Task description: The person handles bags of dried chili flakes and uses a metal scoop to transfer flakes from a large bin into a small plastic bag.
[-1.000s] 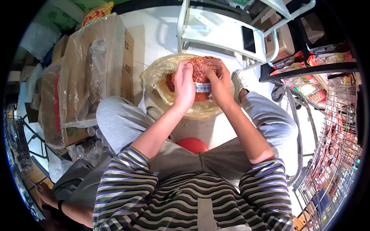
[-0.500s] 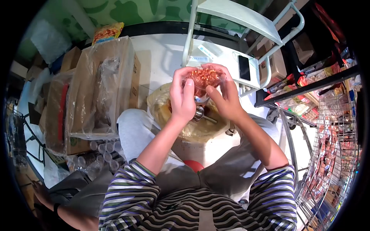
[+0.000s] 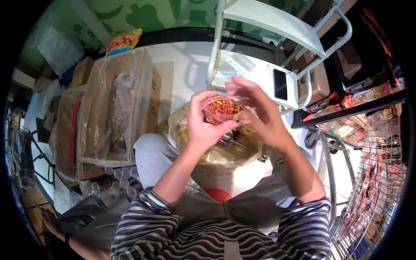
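Note:
My left hand (image 3: 203, 126) is wrapped around a clear plastic container of red chili flakes (image 3: 223, 107), its thumb along the near side. At the container's right side is my right hand (image 3: 265, 116), its fingers apart and smeared by motion, the thumb close to the rim. Below both hands lies a wide, yellowish plastic bag (image 3: 216, 158), spread open. Inside that bag rests a metal scoop (image 3: 227, 138) with a light handle, partly hidden by my hands.
At the left stands a cardboard box (image 3: 147, 93) lined with clear plastic. Several clear jars (image 3: 125, 173) lie below it. Ahead is a white step stool (image 3: 260, 84) carrying a black phone (image 3: 280, 84). A wire basket (image 3: 368, 173) is on the right. Someone's arm (image 3: 89, 248) shows lower left.
My right hand has come away from the container, its fingers spreading. The container has dropped slightly lower in view and stays in my left hand.

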The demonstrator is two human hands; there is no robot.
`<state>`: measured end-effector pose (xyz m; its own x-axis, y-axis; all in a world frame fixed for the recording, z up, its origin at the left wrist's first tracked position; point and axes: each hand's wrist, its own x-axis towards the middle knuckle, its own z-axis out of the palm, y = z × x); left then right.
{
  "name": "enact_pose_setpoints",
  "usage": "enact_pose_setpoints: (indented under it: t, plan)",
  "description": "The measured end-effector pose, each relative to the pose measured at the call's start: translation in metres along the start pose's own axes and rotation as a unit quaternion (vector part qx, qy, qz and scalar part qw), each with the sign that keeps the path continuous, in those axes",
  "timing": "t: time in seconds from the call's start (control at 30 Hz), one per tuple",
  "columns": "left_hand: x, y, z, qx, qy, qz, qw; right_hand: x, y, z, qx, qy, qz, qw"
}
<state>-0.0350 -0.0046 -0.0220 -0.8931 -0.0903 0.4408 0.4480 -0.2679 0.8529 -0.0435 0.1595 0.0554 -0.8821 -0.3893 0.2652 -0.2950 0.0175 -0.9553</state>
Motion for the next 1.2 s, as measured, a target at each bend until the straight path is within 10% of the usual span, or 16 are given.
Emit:
enact_pose_setpoints:
  t: [0.23, 1.2]
  plan:
    - [0.002, -0.007, 0.009, 0.052, 0.016, -0.008, 0.998, 0.001, -0.002, -0.019, -0.177, -0.084, -0.069, 0.978]
    - [-0.005, -0.017, 0.009, 0.298, -0.02, -0.064, 0.952, -0.003, 0.007, -0.013, -0.097, -0.02, 0.102, 0.99]
